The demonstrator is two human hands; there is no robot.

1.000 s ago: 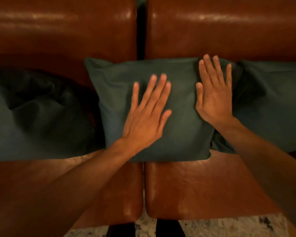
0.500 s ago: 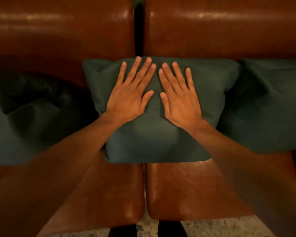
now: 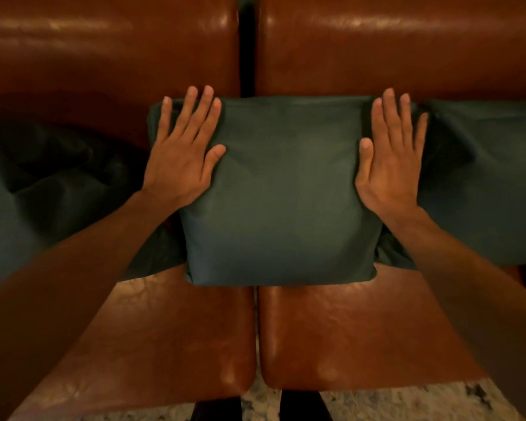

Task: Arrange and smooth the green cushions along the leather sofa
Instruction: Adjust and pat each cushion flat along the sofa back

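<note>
Both hands lie open and flat, gripping nothing: the left hand presses the left edge of the middle cushion, the right hand its right edge, fingers pointing at the backrest. That cushion stands against the back of the sofa, straddling the gap between two brown leather seats. A rumpled left cushion and a smoother right cushion touch it on either side. Pressing unevenly could likely tilt the middle cushion or slide it on the slick leather, crowding its neighbours. Light is dim and warm. A speckled floor shows below the seats.
</note>
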